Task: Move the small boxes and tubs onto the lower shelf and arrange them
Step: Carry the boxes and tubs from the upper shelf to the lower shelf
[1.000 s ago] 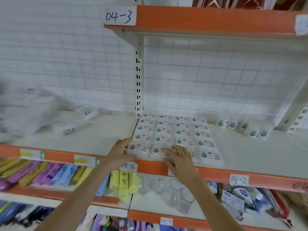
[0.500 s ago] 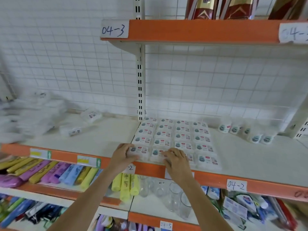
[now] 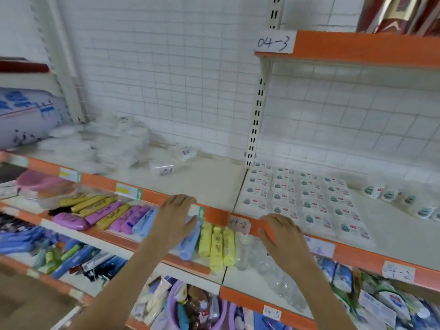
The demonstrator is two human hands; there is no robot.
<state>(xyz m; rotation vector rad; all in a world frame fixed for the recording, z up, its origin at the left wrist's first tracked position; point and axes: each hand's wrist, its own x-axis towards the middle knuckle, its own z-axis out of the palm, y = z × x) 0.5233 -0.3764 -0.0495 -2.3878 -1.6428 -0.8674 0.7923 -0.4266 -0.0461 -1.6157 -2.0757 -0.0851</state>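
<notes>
Both hands [image 3: 228, 225] now off the small boxes [image 3: 302, 201], empty, loosely spread; tubs [image 3: 390, 194] blurred.

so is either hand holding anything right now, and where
Nothing is held. The left hand and right hand hang open by the orange shelf edge, off the small boxes.

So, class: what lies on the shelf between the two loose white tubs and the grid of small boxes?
In the head view, only bare shelf board and the slotted upright separate the loose tubs from the boxes.
</notes>
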